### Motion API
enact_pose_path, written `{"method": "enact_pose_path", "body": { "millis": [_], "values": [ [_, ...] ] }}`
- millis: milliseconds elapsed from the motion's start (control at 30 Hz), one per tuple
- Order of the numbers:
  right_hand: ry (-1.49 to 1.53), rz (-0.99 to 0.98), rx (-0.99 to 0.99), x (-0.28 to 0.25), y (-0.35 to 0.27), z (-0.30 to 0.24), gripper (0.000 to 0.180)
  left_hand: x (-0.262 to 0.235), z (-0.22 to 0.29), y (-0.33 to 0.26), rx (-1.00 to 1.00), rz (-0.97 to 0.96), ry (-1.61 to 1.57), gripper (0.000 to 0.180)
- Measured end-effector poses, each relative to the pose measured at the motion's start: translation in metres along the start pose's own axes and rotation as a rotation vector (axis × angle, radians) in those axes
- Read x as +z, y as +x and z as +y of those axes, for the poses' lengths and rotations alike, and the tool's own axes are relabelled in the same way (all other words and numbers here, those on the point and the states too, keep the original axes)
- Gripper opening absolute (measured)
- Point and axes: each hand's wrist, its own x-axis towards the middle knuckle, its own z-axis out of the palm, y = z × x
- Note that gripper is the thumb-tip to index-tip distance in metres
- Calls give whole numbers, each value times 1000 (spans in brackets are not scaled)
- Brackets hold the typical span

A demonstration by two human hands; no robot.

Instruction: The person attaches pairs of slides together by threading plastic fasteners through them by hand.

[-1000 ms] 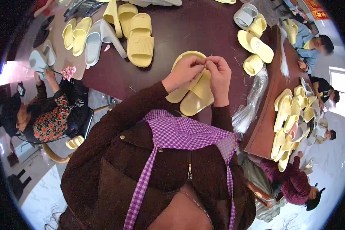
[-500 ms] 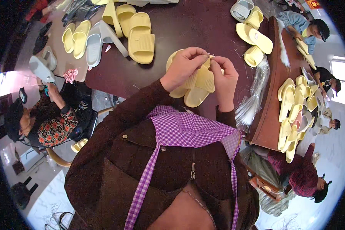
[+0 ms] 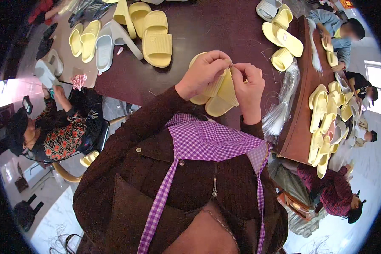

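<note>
A pair of yellow slippers (image 3: pixel 219 105) lies on the dark red table under my hands, partly hidden by them. My left hand (image 3: pixel 204 75) is closed in a pinch above the left slipper. Over the right one, my right hand (image 3: pixel 249 86) pinches too, its thumb and fingertips meeting those of the left. Whatever sits between the fingertips is too small to make out. To the right of my right hand lies a bundle of thin clear strands (image 3: pixel 279 111).
Yellow slippers (image 3: pixel 157 50) and grey slippers (image 3: pixel 104 53) stand at the far left. More yellow slippers (image 3: pixel 290 42) sit far right, with a heap of slippers (image 3: pixel 321 114) beyond the brown table edge (image 3: pixel 290 142). At left, a person (image 3: pixel 63 137) handles a grey slipper. Others work at right.
My fingertips have come closer together, still pinched above the yellow slippers. The person at left has shifted the grey slipper slightly. The whole view has moved a little.
</note>
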Motion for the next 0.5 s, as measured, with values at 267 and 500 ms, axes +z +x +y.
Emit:
{"method": "enact_pose_path", "body": {
  "millis": [267,500],
  "values": [
    [-8,-2,13,-1,0,-4,5,-2,-4,1,-22,6,-33,12],
    [-23,-31,26,-1,1,-3,5,-2,-4,2,40,17,61,11]
  ]
}}
